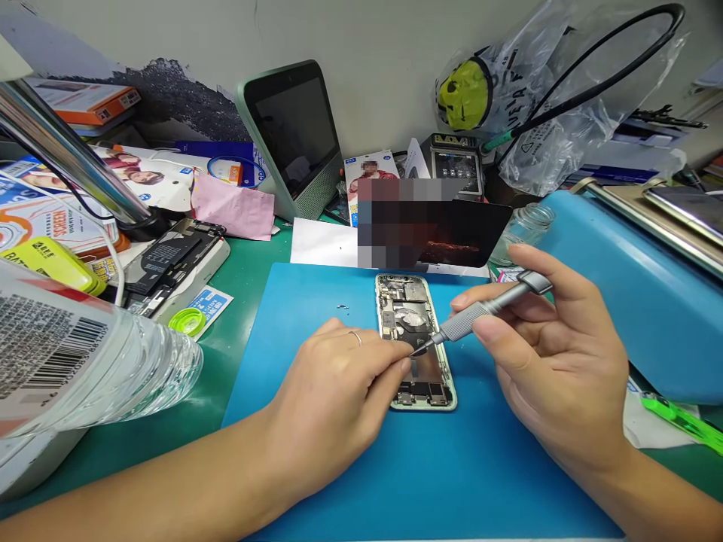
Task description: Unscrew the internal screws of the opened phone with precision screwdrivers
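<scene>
An opened smartphone (407, 301) lies on a blue mat (508, 482), its inner parts showing. Over the phone's left side, my left hand (344, 376) has thumb and index finger pinched together at a screwdriver's tip; whether a tiny part is between them I cannot make out. My right hand (553, 354) grips the grey screwdriver (468, 316) by its knurled handle, with the index finger on its end cap. The screwdriver slants down to the left, above the phone. A few tiny dark pieces (343, 307) lie on the mat left of the phone.
Behind the phone stands a dark screen panel (468, 233), leaning up. A glass jar (531, 226) is beside it. At left are a clear water bottle (141, 354) and another opened phone (169, 263). A blue case (633, 301) borders the right, and a smart display (294, 135) stands behind.
</scene>
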Demonstrator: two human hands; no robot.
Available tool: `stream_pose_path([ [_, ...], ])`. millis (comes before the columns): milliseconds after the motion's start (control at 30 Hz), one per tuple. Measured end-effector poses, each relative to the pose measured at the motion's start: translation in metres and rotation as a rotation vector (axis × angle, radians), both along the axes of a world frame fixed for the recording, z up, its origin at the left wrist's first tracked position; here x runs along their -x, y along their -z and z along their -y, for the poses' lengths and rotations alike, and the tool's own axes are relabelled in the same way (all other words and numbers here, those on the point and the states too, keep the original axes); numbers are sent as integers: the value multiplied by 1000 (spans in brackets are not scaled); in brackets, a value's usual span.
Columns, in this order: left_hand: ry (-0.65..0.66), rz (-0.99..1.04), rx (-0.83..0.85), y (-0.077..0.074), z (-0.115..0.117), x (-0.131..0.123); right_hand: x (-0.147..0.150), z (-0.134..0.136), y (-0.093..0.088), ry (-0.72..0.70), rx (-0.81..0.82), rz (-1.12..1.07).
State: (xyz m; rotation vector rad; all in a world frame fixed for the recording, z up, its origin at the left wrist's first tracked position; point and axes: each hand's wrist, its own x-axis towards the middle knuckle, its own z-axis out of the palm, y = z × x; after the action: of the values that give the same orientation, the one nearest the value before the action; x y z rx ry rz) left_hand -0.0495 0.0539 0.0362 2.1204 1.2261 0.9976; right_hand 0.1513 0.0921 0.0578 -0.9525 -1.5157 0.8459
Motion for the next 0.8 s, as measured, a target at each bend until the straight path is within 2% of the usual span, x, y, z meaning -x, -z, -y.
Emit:
stream_pose_path([
  [800, -4, -24, 32, -3, 1, 1, 1, 2, -1, -7, 11, -3],
])
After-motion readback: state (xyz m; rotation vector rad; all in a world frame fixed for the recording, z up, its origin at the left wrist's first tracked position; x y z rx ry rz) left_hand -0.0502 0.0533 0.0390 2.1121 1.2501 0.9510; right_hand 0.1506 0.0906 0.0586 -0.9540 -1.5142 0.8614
